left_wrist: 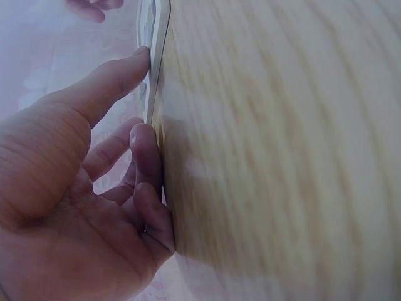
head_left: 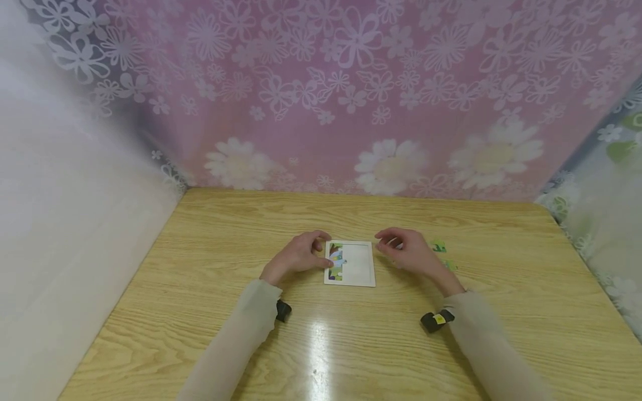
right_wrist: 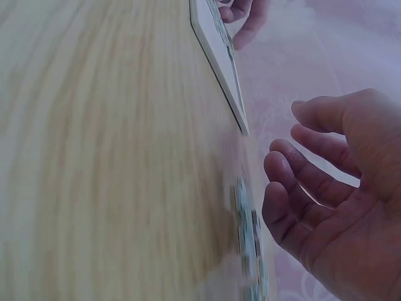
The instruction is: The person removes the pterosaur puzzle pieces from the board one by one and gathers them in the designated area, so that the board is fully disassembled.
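Observation:
A white square puzzle tray [head_left: 358, 266] lies on the table, its left strip filled with joined picture pieces [head_left: 335, 270] in green and blue. My left hand [head_left: 301, 252] is at the tray's left side. Its thumb [left_wrist: 128, 72] rests straight on the tray's top, while the other fingers bend loosely beside the edge, close to the tabletop. To the right of the tray, my right hand [head_left: 408, 250] hovers with fingers loosely bent and nothing between them. Two loose green puzzle pieces [head_left: 438, 246] lie just beyond the right hand; the nearer one is partly hidden by it.
The wood-grain table [head_left: 225, 223] ends at a pink flowered curtain [head_left: 321, 111] at the back. A pale white drape [head_left: 75, 195] hangs along the left side and flowered cloth [head_left: 602, 245] along the right. Each wrist carries a black camera strap [head_left: 436, 321].

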`<state>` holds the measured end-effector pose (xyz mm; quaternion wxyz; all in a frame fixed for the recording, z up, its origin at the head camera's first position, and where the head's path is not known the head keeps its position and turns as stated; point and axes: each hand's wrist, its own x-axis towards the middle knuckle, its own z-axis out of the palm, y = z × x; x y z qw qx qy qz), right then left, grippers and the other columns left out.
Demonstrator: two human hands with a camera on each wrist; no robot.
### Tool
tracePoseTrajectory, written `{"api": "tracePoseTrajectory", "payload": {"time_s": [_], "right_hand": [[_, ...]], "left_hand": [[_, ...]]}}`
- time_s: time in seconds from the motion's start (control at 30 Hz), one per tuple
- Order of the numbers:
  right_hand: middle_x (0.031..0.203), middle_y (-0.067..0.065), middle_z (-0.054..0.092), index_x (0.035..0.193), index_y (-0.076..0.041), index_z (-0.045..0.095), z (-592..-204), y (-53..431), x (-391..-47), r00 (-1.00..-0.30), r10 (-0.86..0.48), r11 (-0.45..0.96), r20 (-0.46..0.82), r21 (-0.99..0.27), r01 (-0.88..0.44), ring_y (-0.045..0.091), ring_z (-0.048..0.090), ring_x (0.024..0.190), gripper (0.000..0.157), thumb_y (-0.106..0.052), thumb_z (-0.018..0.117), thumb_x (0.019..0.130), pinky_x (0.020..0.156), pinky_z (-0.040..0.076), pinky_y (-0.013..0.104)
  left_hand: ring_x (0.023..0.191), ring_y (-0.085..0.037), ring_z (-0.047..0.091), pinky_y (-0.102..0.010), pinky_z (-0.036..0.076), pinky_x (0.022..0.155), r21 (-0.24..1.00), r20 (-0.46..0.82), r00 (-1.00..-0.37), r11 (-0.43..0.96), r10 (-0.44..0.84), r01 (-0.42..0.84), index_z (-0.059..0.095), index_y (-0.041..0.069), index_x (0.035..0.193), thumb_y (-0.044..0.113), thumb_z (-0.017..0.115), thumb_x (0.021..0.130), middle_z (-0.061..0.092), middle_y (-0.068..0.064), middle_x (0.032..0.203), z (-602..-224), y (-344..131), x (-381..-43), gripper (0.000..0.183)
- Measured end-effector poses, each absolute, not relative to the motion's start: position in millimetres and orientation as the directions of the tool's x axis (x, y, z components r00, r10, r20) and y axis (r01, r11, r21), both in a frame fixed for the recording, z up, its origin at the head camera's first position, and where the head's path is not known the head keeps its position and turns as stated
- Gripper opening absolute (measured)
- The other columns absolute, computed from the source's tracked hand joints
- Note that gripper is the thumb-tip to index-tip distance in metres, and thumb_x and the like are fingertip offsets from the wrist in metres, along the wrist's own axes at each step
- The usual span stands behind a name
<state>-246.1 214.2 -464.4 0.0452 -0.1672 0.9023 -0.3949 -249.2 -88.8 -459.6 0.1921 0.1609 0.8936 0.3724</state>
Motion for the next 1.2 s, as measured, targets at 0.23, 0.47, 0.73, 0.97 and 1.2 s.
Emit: {"api": "tracePoseTrajectory", "payload": {"time_s": [0.23,0.47,0.73,0.97,1.2], "right_hand": [[0.104,0.007,0.072,0.122,-0.011,0.071,-461,194,-250,-0.928,-0.37,0.616,0.031,-0.739,-0.271,0.019,0.066,0.089,0.027,-0.024,0.069,0.099,0.076,0.053,0.034],[0.104,0.006,0.072,0.122,-0.011,0.071,-461,173,-255,-0.914,-0.405,0.6,0.009,-0.752,-0.273,0.019,0.066,0.091,0.028,-0.025,0.068,0.099,0.078,0.054,0.034],[0.1,0.006,0.072,0.118,-0.007,0.072,-465,152,-260,-0.893,-0.449,0.619,0.035,-0.708,-0.339,0.019,0.067,0.09,0.026,-0.022,0.071,0.096,0.078,0.054,0.033],[0.099,0.008,0.068,0.118,-0.007,0.074,-469,141,-264,-0.877,-0.481,0.675,0.015,-0.632,-0.381,0.016,0.06,0.083,0.03,-0.023,0.074,0.093,0.075,0.05,0.032],[0.1,0.009,0.063,0.118,-0.009,0.074,-471,136,-266,-0.869,-0.494,0.696,-0.023,-0.61,-0.379,0.017,0.053,0.08,0.029,-0.025,0.072,0.094,0.07,0.044,0.031]], "left_hand": [[0.09,-0.018,0.055,-0.038,0.046,0.087,0.722,-0.229,-0.878,0.678,0.42,0.136,0.055,0.016,0.143,0.03,0.083,0.088,0.058,-0.004,0.11,-461,-89,-250,0.063],[0.091,-0.018,0.057,-0.038,0.047,0.088,0.722,-0.226,-0.885,0.68,0.408,0.129,0.056,0.017,0.142,0.03,0.084,0.087,0.059,-0.004,0.11,-463,-88,-251,0.063],[0.089,-0.017,0.056,-0.037,0.047,0.088,0.725,-0.222,-0.887,0.677,0.404,0.127,0.056,0.019,0.142,0.03,0.084,0.087,0.059,-0.002,0.109,-465,-88,-252,0.063],[0.084,-0.016,0.054,-0.035,0.045,0.082,0.728,-0.228,-0.886,0.674,0.405,0.121,0.056,0.019,0.142,0.028,0.084,0.087,0.059,-0.002,0.107,-466,-88,-253,0.062],[0.086,-0.017,0.055,-0.035,0.045,0.083,0.724,-0.229,-0.885,0.678,0.405,0.122,0.056,0.02,0.143,0.028,0.083,0.088,0.059,-0.002,0.107,-465,-88,-252,0.062]]}}
